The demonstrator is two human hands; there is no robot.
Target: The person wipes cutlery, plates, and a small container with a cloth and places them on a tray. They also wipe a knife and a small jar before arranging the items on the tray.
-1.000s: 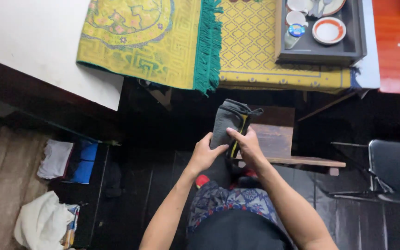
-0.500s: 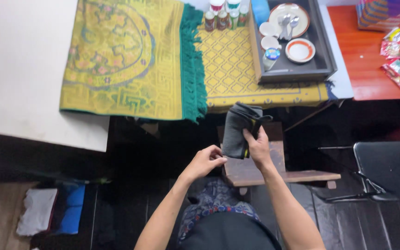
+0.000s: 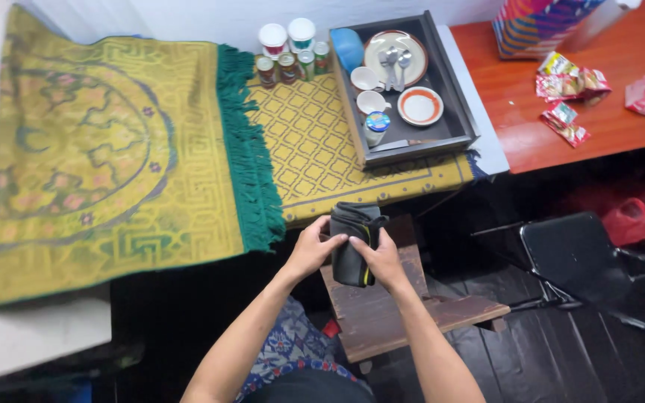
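Observation:
I hold a folded dark grey cloth with a yellow stripe [image 3: 352,242] in front of me with both hands. My left hand [image 3: 312,248] grips its left side, fingers over the top edge. My right hand [image 3: 382,259] grips its lower right side. The cloth hangs above a small brown wooden stool [image 3: 404,317], just short of the table edge covered by a yellow patterned cloth [image 3: 315,149].
A yellow rug with green fringe [image 3: 113,157] lies on the table at left. A dark tray [image 3: 453,123] holds cups, plates and spoons; small jars [image 3: 289,52] stand behind. Snack packets [image 3: 569,89] lie on a red table. A black chair [image 3: 576,257] stands at right.
My view has tilted up toward the table. My left hand, which had come off the cloth, is back on its left side; the cloth is now held more compactly.

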